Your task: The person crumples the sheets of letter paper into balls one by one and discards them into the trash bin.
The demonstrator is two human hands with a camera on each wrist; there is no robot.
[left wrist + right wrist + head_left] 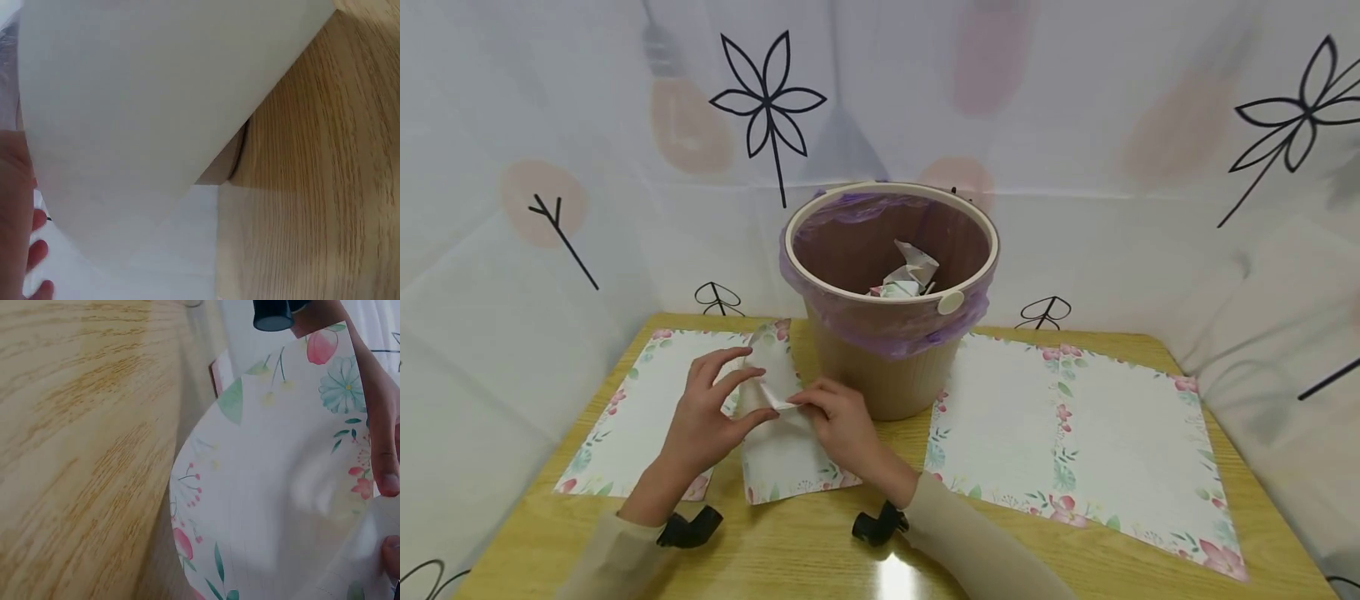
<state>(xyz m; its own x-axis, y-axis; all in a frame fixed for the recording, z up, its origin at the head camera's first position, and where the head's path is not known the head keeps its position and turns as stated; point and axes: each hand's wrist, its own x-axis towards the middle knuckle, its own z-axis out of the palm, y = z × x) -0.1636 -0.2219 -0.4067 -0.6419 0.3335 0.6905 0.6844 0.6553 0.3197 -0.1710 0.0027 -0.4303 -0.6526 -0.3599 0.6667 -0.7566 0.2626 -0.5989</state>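
Both hands are at a white sheet of paper (790,454) with a floral border, standing partly lifted and creased in front of the bin. The right hand (842,421) pinches the fold with its thumb and forefinger. Curved around the left edge, the left hand (703,421) has its thumb at the fold and its fingertips on the upper part. In the left wrist view, the sheet's plain back (125,125) bows beside the left hand (15,219). The right wrist view shows the flowered side (269,469) curling above the table.
A brown bin (880,375) with a purple liner (902,333) stands behind the hands, crumpled paper (910,271) inside. One flowered sheet (647,400) lies at left; two more, a nearer sheet (1000,417) and an outer sheet (1142,450), lie at right on the wooden table (790,554).
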